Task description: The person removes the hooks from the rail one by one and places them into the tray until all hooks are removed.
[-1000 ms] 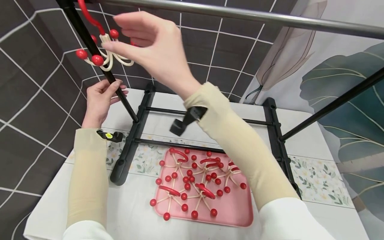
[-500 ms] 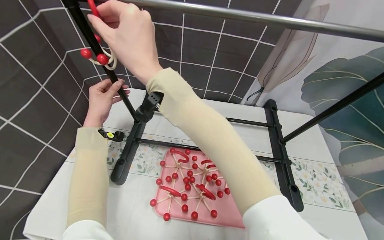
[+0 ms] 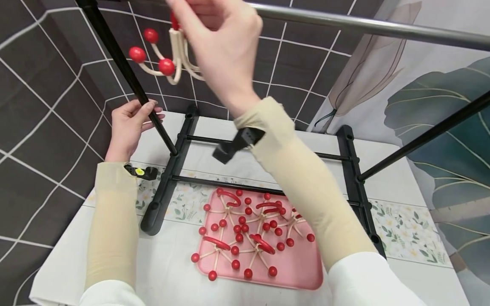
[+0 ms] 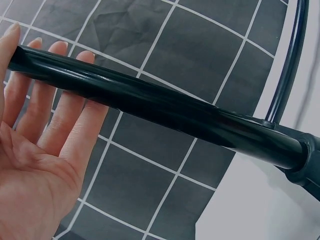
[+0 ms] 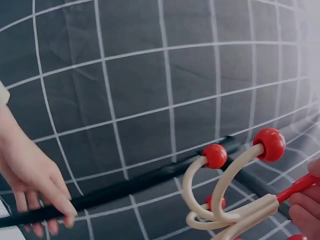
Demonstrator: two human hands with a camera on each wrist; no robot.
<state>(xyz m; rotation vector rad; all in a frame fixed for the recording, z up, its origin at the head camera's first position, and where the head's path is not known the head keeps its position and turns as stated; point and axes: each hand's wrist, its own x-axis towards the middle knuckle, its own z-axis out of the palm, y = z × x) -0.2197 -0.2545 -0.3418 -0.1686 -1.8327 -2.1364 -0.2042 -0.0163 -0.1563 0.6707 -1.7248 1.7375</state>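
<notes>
My left hand holds a black upright pole of a garment rack, thumb on one side. In the left wrist view, its fingers stretch behind the pole. High at the upper left, my right hand is just under the silver top rail. Its thumb and fingers pinch the red hook of a cream multi-arm hanger with red ball tips. The right wrist view shows the fingers at the red hook, partly cut off by the frame edge. The hook's top is hidden in the head view.
A pink tray bears several more of these ball-tipped hangers. The rack's black base and crossbars stand on a white table. Dark tiled sheeting surrounds the left and back; a patterned curtain hangs at right.
My right hand goes from the hanger's stem to its red hook, and hand and hanger have shifted right along the rail, away from the pole. The left hand stays on the pole.
</notes>
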